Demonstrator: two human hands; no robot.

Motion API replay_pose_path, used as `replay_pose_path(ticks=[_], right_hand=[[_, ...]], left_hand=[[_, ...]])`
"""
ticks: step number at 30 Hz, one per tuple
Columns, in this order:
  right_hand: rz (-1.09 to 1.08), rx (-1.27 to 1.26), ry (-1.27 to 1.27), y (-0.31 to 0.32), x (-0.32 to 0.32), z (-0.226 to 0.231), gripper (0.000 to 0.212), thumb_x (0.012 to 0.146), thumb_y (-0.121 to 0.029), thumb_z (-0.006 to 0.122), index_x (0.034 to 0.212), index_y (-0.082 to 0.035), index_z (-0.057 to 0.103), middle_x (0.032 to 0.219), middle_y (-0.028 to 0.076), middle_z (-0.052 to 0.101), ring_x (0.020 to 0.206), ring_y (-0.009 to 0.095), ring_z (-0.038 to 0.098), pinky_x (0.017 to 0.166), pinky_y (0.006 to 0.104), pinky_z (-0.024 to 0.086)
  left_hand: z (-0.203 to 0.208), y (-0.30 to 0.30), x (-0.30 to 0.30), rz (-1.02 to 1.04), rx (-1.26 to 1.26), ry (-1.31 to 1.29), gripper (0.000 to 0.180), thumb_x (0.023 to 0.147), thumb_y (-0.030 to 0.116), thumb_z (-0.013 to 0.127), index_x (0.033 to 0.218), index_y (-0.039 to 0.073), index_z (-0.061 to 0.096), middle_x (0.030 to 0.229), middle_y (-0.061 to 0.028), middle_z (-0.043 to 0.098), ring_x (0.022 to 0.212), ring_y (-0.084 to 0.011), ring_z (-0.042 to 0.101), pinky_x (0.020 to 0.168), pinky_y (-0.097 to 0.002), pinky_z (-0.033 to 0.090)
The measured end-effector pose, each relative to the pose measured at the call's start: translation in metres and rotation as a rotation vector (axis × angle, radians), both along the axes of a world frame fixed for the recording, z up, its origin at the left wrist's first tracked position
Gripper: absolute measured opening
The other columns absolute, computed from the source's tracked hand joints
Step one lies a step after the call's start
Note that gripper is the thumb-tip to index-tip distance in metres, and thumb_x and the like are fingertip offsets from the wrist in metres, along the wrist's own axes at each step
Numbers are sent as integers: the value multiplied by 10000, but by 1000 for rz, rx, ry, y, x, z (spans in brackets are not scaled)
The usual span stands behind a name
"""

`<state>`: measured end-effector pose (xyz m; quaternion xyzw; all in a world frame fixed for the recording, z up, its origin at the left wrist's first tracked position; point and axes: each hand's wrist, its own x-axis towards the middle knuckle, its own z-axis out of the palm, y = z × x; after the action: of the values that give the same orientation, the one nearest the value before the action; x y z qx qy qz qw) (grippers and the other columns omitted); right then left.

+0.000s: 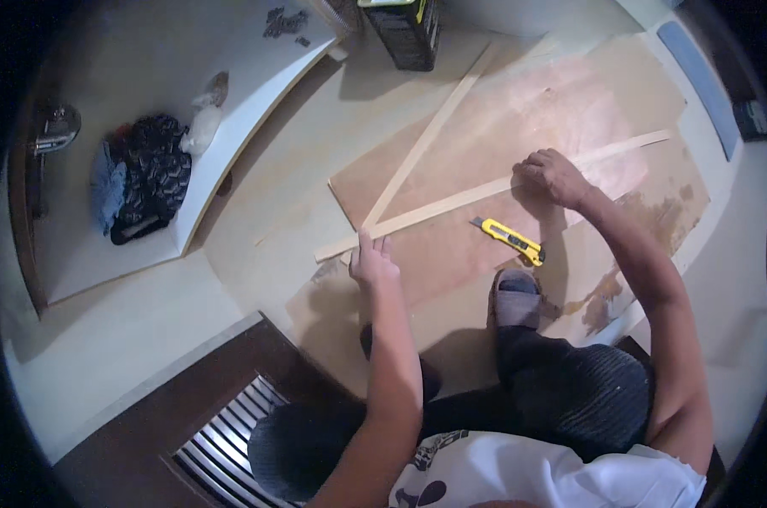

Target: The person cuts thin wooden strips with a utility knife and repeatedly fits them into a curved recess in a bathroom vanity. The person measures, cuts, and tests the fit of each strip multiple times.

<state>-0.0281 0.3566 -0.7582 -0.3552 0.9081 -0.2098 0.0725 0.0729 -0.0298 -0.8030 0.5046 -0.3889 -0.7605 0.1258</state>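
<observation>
Left hand (376, 262) and right hand (559, 179) well apart, both closed on pale strip (455, 201) across brown board (447, 250), seemingly steadying it; yellow cutter (512, 240) on near side, freeing both hands

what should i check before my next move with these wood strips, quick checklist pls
1. Left hand on the long wooden strip: ok, near its left end.
2. Right hand on that strip: ok, farther along it.
3. Yellow cutter out of both hands: ok, lying apart.
4. Cutter retracted: cannot tell, tip too small.
5. Second wooden strip clear of the first: not ok, they meet near the left hand.
</observation>
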Motion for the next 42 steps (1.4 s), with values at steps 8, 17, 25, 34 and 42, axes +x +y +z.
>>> replay_pose_path(ticks=[8,17,25,34,42], right_hand=[[-38,-66,-20,-7,5,3,307,785,-176,567,1047,-37,647,974,140,611,932,312,575,811,384,469],[-63,-14,-83,-23,-7,22,230,785,-128,610,1001,-50,633,875,141,610,870,335,576,768,409,465],[-88,-74,-70,-16,-9,13,227,815,-144,531,1000,-60,632,846,137,565,832,332,554,771,412,446],[-126,-56,-23,17,0,-15,335,765,-183,613,1071,-51,646,1040,147,614,1017,338,561,916,415,428],[-817,-189,-222,25,36,2,362,733,-328,737,907,-31,624,962,192,599,838,329,606,735,410,497]], left_hand=[[-1,-4,0,-10,1,5,391,890,184,670,1190,-12,515,1096,-136,605,1014,-294,618,871,-400,520],[-2,1,0,2,-28,-1,319,868,191,697,1098,26,550,964,-89,616,820,-210,621,735,-346,534],[4,1,1,-44,-26,-30,312,884,223,672,1087,15,558,913,-99,617,818,-234,635,674,-355,544],[9,-15,0,-306,15,-261,455,927,277,594,1197,-64,461,1123,-242,578,983,-354,632,811,-436,550],[-10,-24,19,-311,62,-139,463,971,233,526,1260,-101,390,1236,-291,511,1118,-399,571,943,-462,504]])
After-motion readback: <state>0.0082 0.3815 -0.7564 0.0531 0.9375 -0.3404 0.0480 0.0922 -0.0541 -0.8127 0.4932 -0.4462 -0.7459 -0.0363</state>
